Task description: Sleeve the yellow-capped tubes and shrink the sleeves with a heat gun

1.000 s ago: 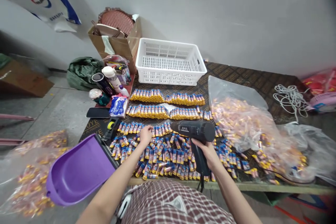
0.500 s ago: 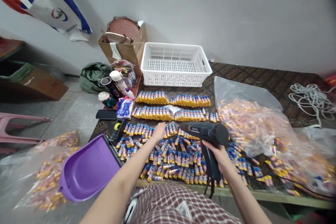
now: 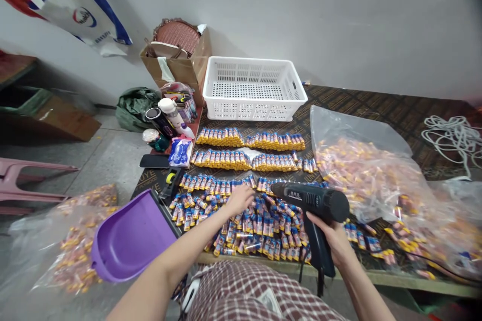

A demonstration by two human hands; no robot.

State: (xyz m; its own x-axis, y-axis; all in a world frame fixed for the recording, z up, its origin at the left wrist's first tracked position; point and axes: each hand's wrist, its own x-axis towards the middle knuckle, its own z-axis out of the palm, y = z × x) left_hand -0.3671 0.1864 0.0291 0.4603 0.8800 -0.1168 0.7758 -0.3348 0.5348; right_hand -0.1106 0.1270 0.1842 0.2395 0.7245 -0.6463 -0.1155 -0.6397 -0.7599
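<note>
My right hand (image 3: pixel 333 241) is wrapped round the handle of a black hair dryer (image 3: pixel 311 200), whose nozzle points left over the small bottles. My left hand (image 3: pixel 241 199) hovers at the front row of small blue-and-yellow bottles (image 3: pixel 205 184), fingers slightly apart and bent, nothing visible in them. Whether its fingertips touch a bottle is hard to see. Loose bottles (image 3: pixel 246 225) lie in a jumble below both hands. Behind stand neat rows of bottles (image 3: pixel 222 159), side by side in blocks.
A white plastic crate (image 3: pixel 256 113) stands against the wall. To the right lie a clear bag of small bottles (image 3: pixel 361 165) and a coiled white cord (image 3: pixel 448 140). A purple dustpan (image 3: pixel 131 241), a tape dispenser (image 3: pixel 171 185), a phone (image 3: pixel 154 161) and drink bottles (image 3: pixel 171 113) sit left.
My right hand has moved the hair dryer to the right and slightly down. My left hand has shifted a little right and towards me, off the row. The view has shifted slightly.
</note>
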